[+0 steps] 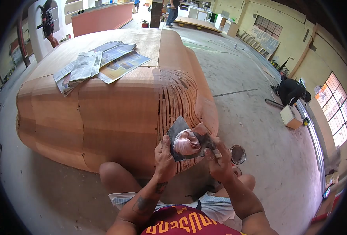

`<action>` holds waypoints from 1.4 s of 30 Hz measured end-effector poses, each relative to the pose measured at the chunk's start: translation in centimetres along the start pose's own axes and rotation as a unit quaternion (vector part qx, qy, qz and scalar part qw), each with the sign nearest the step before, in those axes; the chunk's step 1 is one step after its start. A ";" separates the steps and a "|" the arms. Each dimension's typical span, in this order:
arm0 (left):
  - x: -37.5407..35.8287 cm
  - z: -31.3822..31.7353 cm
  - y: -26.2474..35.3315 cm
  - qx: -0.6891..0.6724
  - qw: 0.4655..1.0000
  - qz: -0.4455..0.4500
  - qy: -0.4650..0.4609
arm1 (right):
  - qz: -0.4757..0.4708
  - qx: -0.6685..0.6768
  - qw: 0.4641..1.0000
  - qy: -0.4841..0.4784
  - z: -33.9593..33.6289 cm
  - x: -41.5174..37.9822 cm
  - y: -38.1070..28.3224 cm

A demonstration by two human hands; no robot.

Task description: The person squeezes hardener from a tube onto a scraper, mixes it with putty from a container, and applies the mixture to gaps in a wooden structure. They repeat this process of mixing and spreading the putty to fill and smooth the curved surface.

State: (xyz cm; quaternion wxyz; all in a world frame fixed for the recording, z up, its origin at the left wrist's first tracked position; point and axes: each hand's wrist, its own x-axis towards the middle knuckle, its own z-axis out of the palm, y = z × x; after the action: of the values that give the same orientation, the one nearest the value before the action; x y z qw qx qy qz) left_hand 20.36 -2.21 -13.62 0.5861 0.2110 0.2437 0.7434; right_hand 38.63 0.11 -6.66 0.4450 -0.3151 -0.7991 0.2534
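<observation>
My left hand (164, 159) is closed on the left edge of a dark flat board (176, 128), its thumb on top. A mound of pinkish putty (186, 142) sits in the middle of that board. Closed on a putty knife (200, 128), my right hand (219, 162) is at the board's right side; pink putty coats the blade, which is beside the mound. Just beyond both hands is the curved, slatted corner (177, 92) of a large wooden form (118, 117), with pink filler smeared over parts of the slats.
Newspapers (99, 64) lie on top of the form. An open can (237, 154) stands on the floor by my right knee. A person in dark clothes (291, 91) crouches at the right near a pale box (291, 117). Other people stand farther back.
</observation>
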 end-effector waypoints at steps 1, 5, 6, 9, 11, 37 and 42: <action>0.1 0.1 0.1 -0.010 1.000 0.009 0.003 | 0.026 0.000 0.999 -0.030 -0.1 -0.3 0.2; 0.1 0.3 0.8 0.000 1.000 0.015 -0.002 | 0.027 -0.071 0.991 -0.114 -1.1 -1.8 1.0; 0.2 0.3 1.0 0.013 1.000 0.012 -0.008 | -0.002 -0.107 0.986 -0.128 -1.5 -2.0 1.2; 0.4 -0.2 0.8 0.033 0.999 0.030 0.013 | 0.019 -0.162 0.978 -0.131 -3.0 -3.3 2.9; 0.5 0.2 1.3 0.063 0.996 0.050 0.024 | 0.219 -0.026 0.972 -0.076 -4.7 -4.6 4.1; -4.7 2.8 -1.8 0.470 0.869 0.145 -0.053 | 0.352 0.498 0.775 0.167 0.9 -4.7 3.6; -4.4 0.7 -3.1 0.285 0.958 -0.030 -0.003 | 0.173 0.284 0.926 0.181 -1.6 -3.1 2.5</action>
State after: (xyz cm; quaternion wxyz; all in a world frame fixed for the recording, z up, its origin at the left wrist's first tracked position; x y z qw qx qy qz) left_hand 24.18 -5.77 -15.06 0.5245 0.3645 0.4500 0.6241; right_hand 41.95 -0.29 -9.36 0.6021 -0.3493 -0.5329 0.4811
